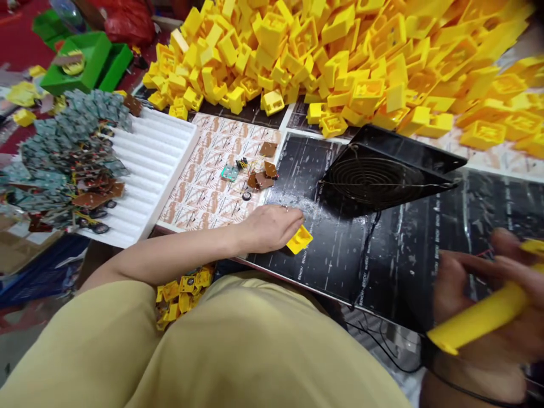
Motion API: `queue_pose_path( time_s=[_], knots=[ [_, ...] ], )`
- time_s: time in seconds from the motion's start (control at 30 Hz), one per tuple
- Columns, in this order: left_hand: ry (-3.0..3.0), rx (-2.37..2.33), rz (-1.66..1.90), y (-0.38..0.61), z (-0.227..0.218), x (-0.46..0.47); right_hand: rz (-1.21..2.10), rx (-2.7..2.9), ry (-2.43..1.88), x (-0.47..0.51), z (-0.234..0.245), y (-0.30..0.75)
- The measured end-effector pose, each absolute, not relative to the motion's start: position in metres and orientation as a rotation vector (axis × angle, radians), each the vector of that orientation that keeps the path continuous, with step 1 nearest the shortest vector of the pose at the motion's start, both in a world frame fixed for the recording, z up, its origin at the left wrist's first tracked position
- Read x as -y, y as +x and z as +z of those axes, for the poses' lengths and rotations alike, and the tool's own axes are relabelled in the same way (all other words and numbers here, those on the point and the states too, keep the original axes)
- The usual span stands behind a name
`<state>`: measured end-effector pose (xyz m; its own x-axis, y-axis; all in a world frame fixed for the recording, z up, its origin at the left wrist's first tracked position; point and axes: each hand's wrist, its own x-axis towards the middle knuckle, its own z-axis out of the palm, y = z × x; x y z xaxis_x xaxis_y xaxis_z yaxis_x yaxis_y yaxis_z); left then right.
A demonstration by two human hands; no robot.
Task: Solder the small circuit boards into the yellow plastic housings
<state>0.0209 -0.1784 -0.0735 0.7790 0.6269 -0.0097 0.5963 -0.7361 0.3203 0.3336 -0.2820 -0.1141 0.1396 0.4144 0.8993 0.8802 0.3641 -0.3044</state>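
Observation:
My left hand (pixel 272 228) rests on the black mat (pixel 382 255) and grips a small yellow plastic housing (pixel 300 239) at its fingertips. At the lower right, blurred, my right hand (pixel 488 289) is closed around a yellow tool handle (pixel 480 318) with a dark cable trailing from it. Just beyond the left hand, a few small brown and green circuit boards (pixel 260 174) with wires lie on a printed sheet (pixel 204 187).
A big heap of yellow housings (pixel 340 51) fills the back. A black fan (pixel 382 175) sits tilted on the mat. At the left stands a white ribbed tray (pixel 157 158) beside a pile of circuit boards (pixel 72 153). Green bins (pixel 89 59) are far left. More housings (pixel 182 292) lie by my knee.

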Motion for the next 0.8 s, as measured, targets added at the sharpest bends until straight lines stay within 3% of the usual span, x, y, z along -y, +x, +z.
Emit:
queue_pose_path(
  time_s=[0.1, 0.2, 0.27, 0.4, 0.63, 0.8],
  knots=[
    [2.967, -0.942, 0.257, 0.0, -0.074, 0.169, -0.312, 1.791, -1.124, 0.269, -0.096, 0.282],
    [2.916, -1.234, 0.417, -0.019, -0.065, 0.135, -0.105, 2.005, -1.157, 0.264, -0.092, 0.242],
    [2.767, -1.478, 0.309, -0.024, -0.059, 0.109, -0.014, 2.116, -1.138, 0.26, -0.095, 0.224],
    [2.463, -1.522, -0.026, -0.023, -0.052, 0.066, 0.057, 2.246, -1.086, 0.25, -0.101, 0.201],
    [1.79, -1.252, 0.674, -0.06, -0.023, 0.014, 0.077, 2.208, -1.088, 0.247, -0.104, 0.197],
    [2.2, -1.29, 0.56, -0.074, -0.001, 0.019, 0.029, 2.175, -1.098, 0.246, -0.108, 0.195]
  ],
)
